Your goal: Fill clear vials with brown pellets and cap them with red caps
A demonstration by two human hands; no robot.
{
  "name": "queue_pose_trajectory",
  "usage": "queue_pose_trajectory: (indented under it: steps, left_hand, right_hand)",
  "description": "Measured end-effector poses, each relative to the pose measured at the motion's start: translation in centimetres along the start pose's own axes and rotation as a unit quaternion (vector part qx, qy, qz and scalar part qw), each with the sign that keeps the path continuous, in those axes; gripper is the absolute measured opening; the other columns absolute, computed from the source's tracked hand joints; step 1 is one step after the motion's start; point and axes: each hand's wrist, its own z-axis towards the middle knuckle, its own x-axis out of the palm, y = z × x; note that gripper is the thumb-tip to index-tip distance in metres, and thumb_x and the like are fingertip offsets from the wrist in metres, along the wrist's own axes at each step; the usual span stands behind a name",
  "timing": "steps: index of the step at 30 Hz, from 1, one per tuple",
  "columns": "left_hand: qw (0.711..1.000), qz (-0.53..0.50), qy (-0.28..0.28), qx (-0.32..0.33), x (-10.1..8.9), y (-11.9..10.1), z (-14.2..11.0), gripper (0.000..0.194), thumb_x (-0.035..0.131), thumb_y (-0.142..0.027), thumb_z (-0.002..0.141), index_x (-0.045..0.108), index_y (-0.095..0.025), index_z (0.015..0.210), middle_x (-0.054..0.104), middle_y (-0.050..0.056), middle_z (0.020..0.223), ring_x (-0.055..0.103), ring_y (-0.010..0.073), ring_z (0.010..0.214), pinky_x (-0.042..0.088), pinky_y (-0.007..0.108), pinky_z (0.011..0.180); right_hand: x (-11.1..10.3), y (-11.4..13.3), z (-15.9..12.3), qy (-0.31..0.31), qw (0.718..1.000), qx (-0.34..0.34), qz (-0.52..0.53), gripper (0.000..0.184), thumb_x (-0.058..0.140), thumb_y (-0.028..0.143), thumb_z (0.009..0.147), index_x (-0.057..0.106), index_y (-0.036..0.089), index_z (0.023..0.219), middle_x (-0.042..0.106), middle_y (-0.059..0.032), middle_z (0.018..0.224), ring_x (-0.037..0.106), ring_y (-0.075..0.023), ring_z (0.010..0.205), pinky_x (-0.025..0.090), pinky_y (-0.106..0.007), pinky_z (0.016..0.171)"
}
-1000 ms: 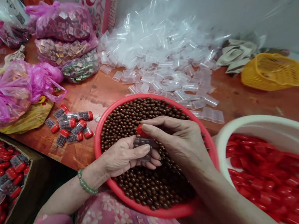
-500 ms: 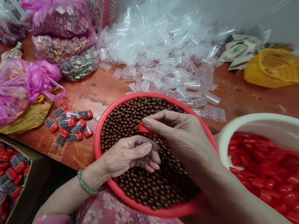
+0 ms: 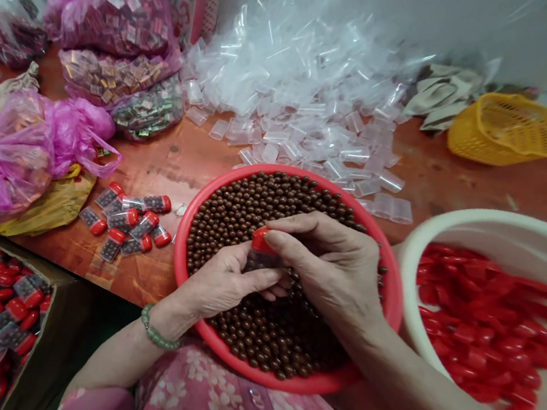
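Over a red basin (image 3: 392,310) full of round brown balls (image 3: 267,354), my left hand (image 3: 227,278) is closed around a small clear plastic container (image 3: 258,259), partly hidden by the fingers. My right hand (image 3: 332,264) pinches a red cap (image 3: 261,240) between thumb and fingers. The cap sits at the upper end of the container; whether it is pressed fully down I cannot tell. Several filled, red-capped containers (image 3: 127,219) lie on the table left of the basin.
A heap of clear empty containers (image 3: 308,86) lies behind the basin. To the right stand a white tub (image 3: 424,239) of red caps (image 3: 485,325) and a yellow basket (image 3: 506,130). Pink bags (image 3: 5,159) lie at left, above a cardboard box (image 3: 59,300) of capped containers.
My right hand has brought the red cap down and left onto the container's end. The container, visibly apart from the cap before, now meets it. The view has shifted slightly.
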Motion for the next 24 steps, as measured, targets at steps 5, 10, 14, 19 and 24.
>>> queue_pose_trajectory:
  steps: [5, 10, 14, 19, 24]
  left_hand:
    - [1.0, 0.024, -0.003, -0.008, 0.1, -0.3, -0.3, 0.042, 0.076, -0.05, 0.074, 0.058, -0.013, 0.08, 0.059, 0.001, 0.072, 0.056, 0.0098, 0.065, 0.045, 0.024, 0.063]
    - [1.0, -0.002, 0.002, 0.007, -0.2, -0.3, -0.3, 0.043, 0.077, -0.051, 0.073, 0.062, -0.012, 0.077, 0.059, 0.001, 0.07, 0.054, 0.0089, 0.064, 0.044, 0.024, 0.065]
    - [0.995, -0.099, 0.012, -0.03, -0.2, -0.3, 0.0, 0.042, 0.083, -0.047, 0.066, 0.064, -0.011, 0.074, 0.062, 0.003, 0.072, 0.06, 0.0113, 0.067, 0.047, 0.024, 0.067]
    - [0.992, -0.12, 0.018, -0.02, 0.0, -0.3, 0.5, 0.04, 0.085, -0.044, 0.065, 0.065, -0.01, 0.07, 0.062, 0.002, 0.068, 0.059, 0.0096, 0.065, 0.049, 0.023, 0.069]
    - [0.994, -0.107, 0.025, -0.015, 0.4, -0.6, 0.4, 0.039, 0.085, -0.043, 0.065, 0.066, -0.01, 0.068, 0.061, 0.001, 0.067, 0.057, 0.0082, 0.063, 0.047, 0.021, 0.068]
  right_hand:
    - [-0.3, -1.3, -0.7, 0.01, 0.998, -0.06, -0.018, 0.003, 0.069, 0.025, 0.085, 0.067, 0.023, 0.084, 0.071, -0.0014, 0.078, 0.067, -0.0164, 0.07, 0.055, -0.03, 0.063]
    - [-1.7, -2.1, -0.6, 0.111, 0.947, -0.258, -0.156, 0.04, 0.072, 0.035, 0.084, 0.056, 0.024, 0.119, 0.068, -0.0096, 0.105, 0.067, -0.0247, 0.094, 0.056, -0.039, 0.079]
    - [-2.1, -2.6, -0.3, 0.153, 0.872, -0.348, -0.309, 0.076, 0.072, 0.048, 0.08, 0.037, 0.016, 0.139, 0.062, -0.019, 0.116, 0.062, -0.0333, 0.105, 0.054, -0.048, 0.084]
    - [-1.7, -2.7, -0.1, 0.111, 0.856, -0.376, -0.338, 0.064, 0.065, 0.034, 0.083, 0.038, 0.014, 0.138, 0.062, -0.018, 0.111, 0.062, -0.0299, 0.098, 0.054, -0.043, 0.079]
    - [-1.8, -2.5, -0.1, 0.088, 0.847, -0.403, -0.336, 0.061, 0.062, 0.033, 0.082, 0.04, 0.015, 0.136, 0.064, -0.0155, 0.104, 0.063, -0.0284, 0.09, 0.053, -0.042, 0.074]
